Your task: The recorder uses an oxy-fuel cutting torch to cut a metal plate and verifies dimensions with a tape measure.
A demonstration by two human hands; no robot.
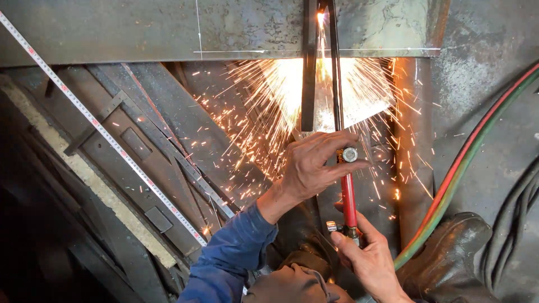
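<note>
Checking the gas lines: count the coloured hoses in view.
2: a red hose and a green hose, side by side, curving down the right side. Black cables lie farther right; more may be hidden.

We hold a torch between our hands: left hand ahead, right hand nearer us. Its tubes reach forward to a plate lying across the top. A tape measure runs diagonally on the left; hoses and a boot lie right.
</note>
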